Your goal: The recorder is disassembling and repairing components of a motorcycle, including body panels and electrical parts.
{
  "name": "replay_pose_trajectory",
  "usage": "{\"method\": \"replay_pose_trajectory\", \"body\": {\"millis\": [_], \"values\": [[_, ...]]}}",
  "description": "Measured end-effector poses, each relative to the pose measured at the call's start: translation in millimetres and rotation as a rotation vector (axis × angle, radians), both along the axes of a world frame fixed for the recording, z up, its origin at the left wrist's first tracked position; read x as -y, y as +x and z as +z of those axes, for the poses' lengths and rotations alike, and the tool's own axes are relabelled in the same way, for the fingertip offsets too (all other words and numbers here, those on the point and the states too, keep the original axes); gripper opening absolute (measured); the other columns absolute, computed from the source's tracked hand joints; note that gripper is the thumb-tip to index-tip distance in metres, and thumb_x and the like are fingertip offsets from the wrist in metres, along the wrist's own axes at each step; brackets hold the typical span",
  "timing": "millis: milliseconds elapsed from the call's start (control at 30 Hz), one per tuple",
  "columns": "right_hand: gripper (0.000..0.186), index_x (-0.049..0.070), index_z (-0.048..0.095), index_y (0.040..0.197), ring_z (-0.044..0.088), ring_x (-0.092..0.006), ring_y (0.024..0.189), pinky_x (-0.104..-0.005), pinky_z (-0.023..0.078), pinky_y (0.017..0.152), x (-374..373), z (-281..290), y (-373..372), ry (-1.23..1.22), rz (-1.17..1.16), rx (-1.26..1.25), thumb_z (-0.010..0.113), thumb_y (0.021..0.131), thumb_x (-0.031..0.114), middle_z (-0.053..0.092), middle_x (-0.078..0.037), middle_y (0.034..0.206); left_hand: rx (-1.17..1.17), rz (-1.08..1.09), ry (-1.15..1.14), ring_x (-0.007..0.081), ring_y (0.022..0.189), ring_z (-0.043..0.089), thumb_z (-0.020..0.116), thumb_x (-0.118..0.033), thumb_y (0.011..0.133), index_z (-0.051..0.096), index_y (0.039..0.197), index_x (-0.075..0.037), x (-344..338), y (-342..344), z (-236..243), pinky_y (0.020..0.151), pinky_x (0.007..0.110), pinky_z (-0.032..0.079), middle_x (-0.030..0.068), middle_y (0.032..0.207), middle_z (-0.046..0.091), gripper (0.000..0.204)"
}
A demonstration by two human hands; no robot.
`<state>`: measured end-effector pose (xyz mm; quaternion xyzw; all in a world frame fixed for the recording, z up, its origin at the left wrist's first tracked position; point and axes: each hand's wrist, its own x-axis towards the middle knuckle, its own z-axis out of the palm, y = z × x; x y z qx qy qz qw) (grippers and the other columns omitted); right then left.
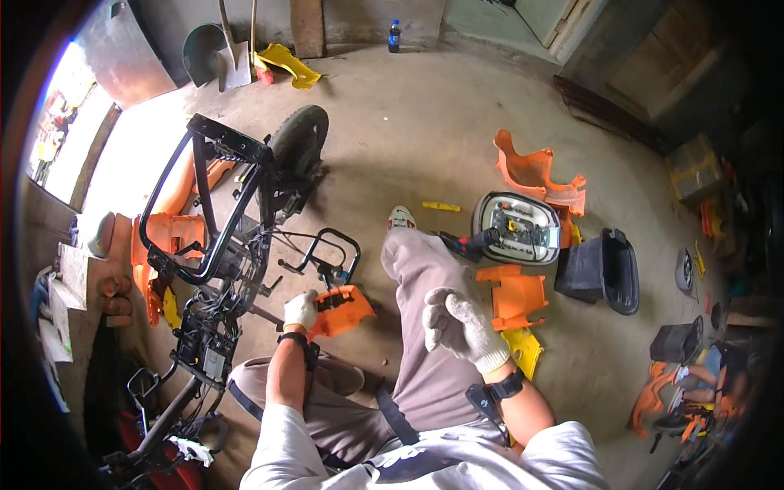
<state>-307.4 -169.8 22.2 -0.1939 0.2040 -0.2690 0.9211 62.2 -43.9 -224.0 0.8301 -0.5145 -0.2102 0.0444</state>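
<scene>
Both hands (469, 328) apart, left (300, 310) at orange panel (353, 315) edge

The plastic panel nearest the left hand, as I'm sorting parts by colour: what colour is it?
The plastic panel is orange, showing best in the head view.

1. The room is floored in a dull brown, worn-looking surface (384, 131).
2. Daylight is let in through a wide opening (57, 139) at left, flanked by a grey panel (131, 53).
3. A grey far wall (363, 23) is broken by a pale doorway (494, 24).
4. A brown door (665, 57) is left in shadow.
</scene>
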Motion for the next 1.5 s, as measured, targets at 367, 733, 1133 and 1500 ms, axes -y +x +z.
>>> {"method": "replay_pose_trajectory", "body": {"millis": [367, 733, 1133, 1500], "values": [[0.033, 0.002, 0.059, 0.123, 0.07, -0.0285, 0.079, -0.041, 0.059, 0.067, -2, -6, -5, 0.038, 0.009, 0.125, 0.055, 0.102, 0.026, 0.07, -0.017, 0.097, -0.216, 0.072, -0.095, 0.0423, 0.082, 0.066, 0.059, -0.017, 0.086, 0.069, 0.1, -0.004, -18, -3, 58, 0.073, 0.045, 0.052, 0.0249, 0.085, 0.068, 0.021], [0.033, 0.002, 0.057, 0.125, 0.07, -0.0295, 0.078, -0.0434, 0.059, 0.071, -3, -10, -7, 0.075, 0.02, 0.218, 0.053, 0.102, 0.025, 0.069, -0.019, 0.098, -0.619, 0.195, -0.034, 0.0101, 0.071, 0.06, 0.064, -0.012, 0.09, 0.069, 0.102, 0.0, -13, -3, 142, 0.066, 0.03, 0.05, -0.0012, 0.079, 0.064, 0.017], [0.037, 0.0, 0.054, 0.127, 0.071, -0.03, 0.083, -0.0429, 0.061, 0.07, -2, -13, -13, 0.043, 0.043, 0.315, 0.054, 0.101, 0.026, 0.067, -0.02, 0.104, -1.129, 0.489, -0.157, 0.0124, 0.082, 0.066, 0.064, -0.016, 0.091, 0.068, 0.111, -0.001, -18, -40, 206, 0.075, 0.028, 0.052, 0.0041, 0.096, 0.069, 0.026], [0.029, 0.002, 0.061, 0.118, 0.067, -0.0209, 0.074, -0.0354, 0.057, 0.067, -18, 8, -76, -0.073, 0.114, 0.176, 0.051, 0.104, 0.027, 0.068, -0.01, 0.094, -0.979, 0.197, -0.267, 0.0144, 0.09, 0.066, 0.052, -0.014, 0.1, 0.067, 0.106, -0.004, -29, -58, 227, 0.08, 0.029, 0.053, 0.0028, 0.097, 0.068, 0.019]]}}
